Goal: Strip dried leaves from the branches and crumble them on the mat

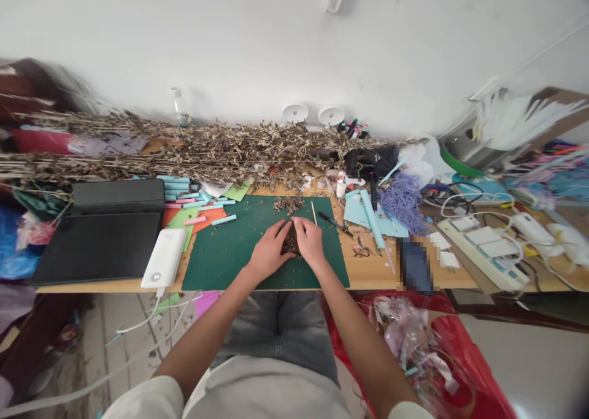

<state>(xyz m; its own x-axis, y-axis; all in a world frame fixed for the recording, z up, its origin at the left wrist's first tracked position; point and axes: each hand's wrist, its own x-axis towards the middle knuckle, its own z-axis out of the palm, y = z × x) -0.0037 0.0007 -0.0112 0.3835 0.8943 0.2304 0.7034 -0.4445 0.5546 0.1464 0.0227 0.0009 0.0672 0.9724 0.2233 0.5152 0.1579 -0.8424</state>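
Note:
A small heap of crumbled dried leaves (291, 242) lies on the dark green cutting mat (221, 259) between my two hands. My left hand (270, 248) rests on the mat at the heap's left side, thumb and fingers apart around it. On the other side, my right hand (308, 240) has its fingers curled together at the heap's edge; what is in them is hidden. The fingertips of both hands come close together at the far side. Just beyond sits another leaf pile (288, 205), with a thin wooden stick (313, 213) and a black pen (335, 222) to the right.
Dried leafy stems (239, 146) stretch along the back. At left are a black tablet case (96, 247), a white power bank (164, 258) and rolled paper tubes (184, 192). Rightward lie a glue gun (348, 183), small scissors (362, 247), purple yarn (402, 203) and a power strip (483, 253).

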